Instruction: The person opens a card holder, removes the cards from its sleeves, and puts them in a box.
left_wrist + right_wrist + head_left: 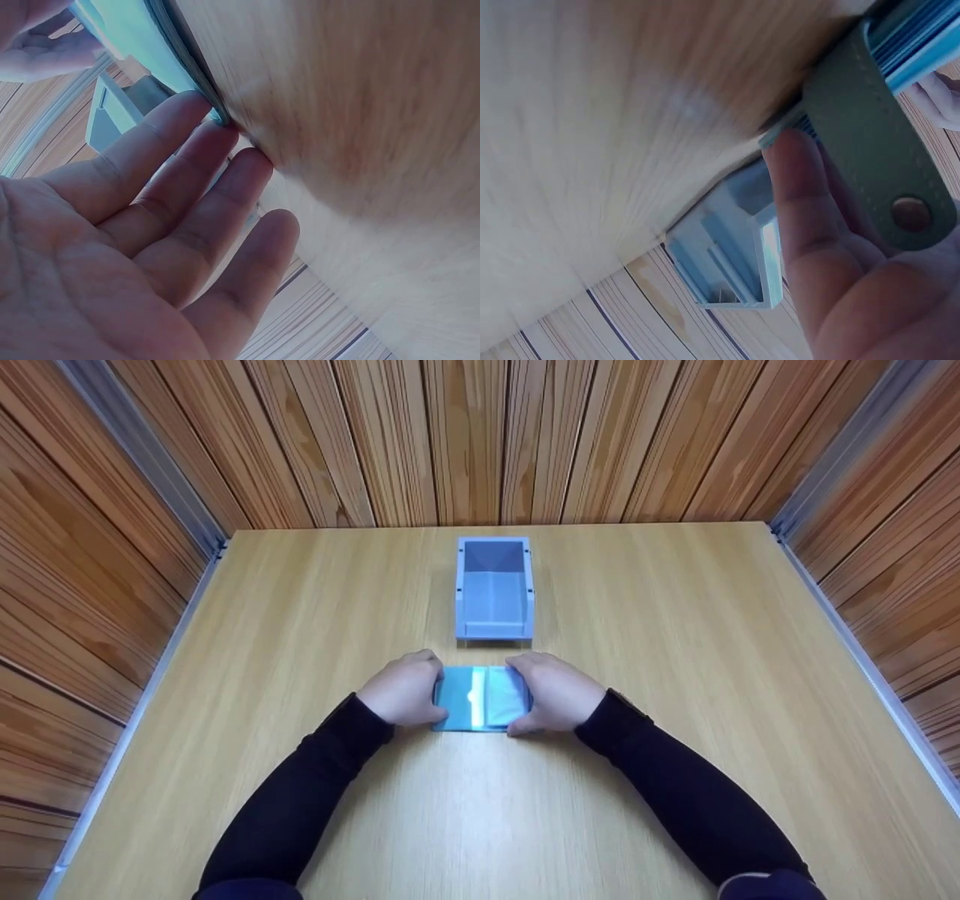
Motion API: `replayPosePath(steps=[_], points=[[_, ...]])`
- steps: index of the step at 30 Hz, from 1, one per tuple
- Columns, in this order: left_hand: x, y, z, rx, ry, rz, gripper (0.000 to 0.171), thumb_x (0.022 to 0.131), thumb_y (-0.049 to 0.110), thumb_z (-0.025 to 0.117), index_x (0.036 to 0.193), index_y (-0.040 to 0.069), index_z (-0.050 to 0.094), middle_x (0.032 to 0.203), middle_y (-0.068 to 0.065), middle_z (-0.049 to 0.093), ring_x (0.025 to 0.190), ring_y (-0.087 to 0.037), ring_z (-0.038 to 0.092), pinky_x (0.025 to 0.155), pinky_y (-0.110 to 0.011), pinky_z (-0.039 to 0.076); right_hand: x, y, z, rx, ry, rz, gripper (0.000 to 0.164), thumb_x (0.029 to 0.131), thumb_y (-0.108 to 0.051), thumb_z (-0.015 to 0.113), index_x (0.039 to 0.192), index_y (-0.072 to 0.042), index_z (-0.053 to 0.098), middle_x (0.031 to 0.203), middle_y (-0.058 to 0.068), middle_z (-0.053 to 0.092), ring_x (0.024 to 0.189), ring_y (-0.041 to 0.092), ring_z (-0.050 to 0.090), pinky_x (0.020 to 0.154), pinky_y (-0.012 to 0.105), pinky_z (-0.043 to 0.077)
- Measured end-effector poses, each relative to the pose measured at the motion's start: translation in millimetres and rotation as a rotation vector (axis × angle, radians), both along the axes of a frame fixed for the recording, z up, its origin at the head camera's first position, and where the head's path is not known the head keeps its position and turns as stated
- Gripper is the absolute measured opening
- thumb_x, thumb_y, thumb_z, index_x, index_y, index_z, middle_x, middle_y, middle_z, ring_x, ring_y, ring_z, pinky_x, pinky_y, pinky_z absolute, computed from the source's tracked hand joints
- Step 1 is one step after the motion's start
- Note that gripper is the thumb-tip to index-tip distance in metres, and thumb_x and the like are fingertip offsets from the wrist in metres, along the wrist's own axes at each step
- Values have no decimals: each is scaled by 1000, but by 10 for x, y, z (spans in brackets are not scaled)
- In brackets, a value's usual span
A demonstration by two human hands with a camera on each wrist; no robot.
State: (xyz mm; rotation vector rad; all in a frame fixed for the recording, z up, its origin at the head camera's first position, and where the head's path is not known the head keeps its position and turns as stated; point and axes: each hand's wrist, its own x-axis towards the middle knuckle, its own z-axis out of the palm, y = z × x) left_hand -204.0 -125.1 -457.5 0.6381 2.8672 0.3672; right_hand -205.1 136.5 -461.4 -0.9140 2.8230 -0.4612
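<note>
A card holder (459,697) in teal lies across the tabletop, with a bright glare strip down its middle and a paler plastic-covered right part. Its left end is held by my left hand (405,690), thumb at the near corner and fingers at the far side. In the left wrist view, fingertips of that hand touch the holder's edge (180,56). My right hand (559,694) grips the opposite end, thumb near and fingers far. A dark strap (870,135) with a round metal snap (911,214) sticks out beside the right palm, and layered sleeves show at the edge.
A blue-grey open bin (495,596) stands just beyond the card holder on the wooden table (337,607). Wood-panelled walls (465,442) with metal corner rails enclose the table at the back and both sides.
</note>
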Motion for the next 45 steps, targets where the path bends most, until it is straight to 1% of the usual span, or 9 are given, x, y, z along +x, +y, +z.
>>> replayPosePath(steps=[5,10,17,22,28,33,36,42,45], points=[[-2,-2,4,4,9,-7,49,72,35,77,107,2,66,101,-4,58,86,-20,54,81,-35,50,-6,12,0,-10,8,-3,107,60,-54,88,142,1,46,132,11,57,118,24,54,105,39,43],[-3,-11,-1,12,24,-23,48,72,34,77,105,1,67,102,-4,60,86,-20,55,81,-36,51,-3,14,11,-66,26,7,110,60,-54,88,145,-1,43,128,8,54,115,23,50,102,38,44],[-10,-27,-13,6,22,-32,50,71,35,77,106,1,67,103,-5,59,86,-21,55,82,-36,51,2,6,28,-157,0,22,115,64,-50,88,151,-2,31,136,11,50,116,21,53,104,37,44],[-16,-37,-19,4,19,-36,53,72,37,77,109,1,67,105,-6,60,89,-21,56,84,-37,51,19,-11,53,-205,-35,13,117,66,-50,87,154,-4,25,145,12,45,124,21,52,107,38,42],[-25,-63,-20,27,2,-41,54,73,38,79,111,1,67,108,-6,60,95,-23,57,90,-38,49,46,-29,67,-286,-51,35,116,67,-44,89,155,-6,24,144,12,45,122,24,56,102,38,47],[-42,-82,-8,39,-30,-38,56,74,41,79,113,2,67,108,-5,60,97,-21,56,93,-37,48,62,-41,62,-279,-21,77,118,66,-47,89,157,-11,21,151,9,42,135,23,45,110,39,39],[-56,-90,-6,52,-48,-34,56,75,41,79,114,3,67,108,-4,60,96,-20,55,92,-36,48,67,-47,57,-258,-8,106,118,68,-49,86,158,-15,18,155,8,37,141,22,38,114,40,33],[-79,-112,-17,76,-53,-47,55,80,42,76,116,2,67,108,-5,62,96,-21,55,92,-37,48,93,-58,57,-243,-10,163,113,76,-45,82,159,-16,12,156,11,36,141,22,37,115,39,33],[-89,-115,-16,83,-58,-43,51,85,40,72,118,2,66,111,-7,63,99,-22,57,94,-38,48,108,-64,50,-217,-19,169,114,77,-46,81,160,-22,5,158,9,33,142,21,36,115,39,32]])
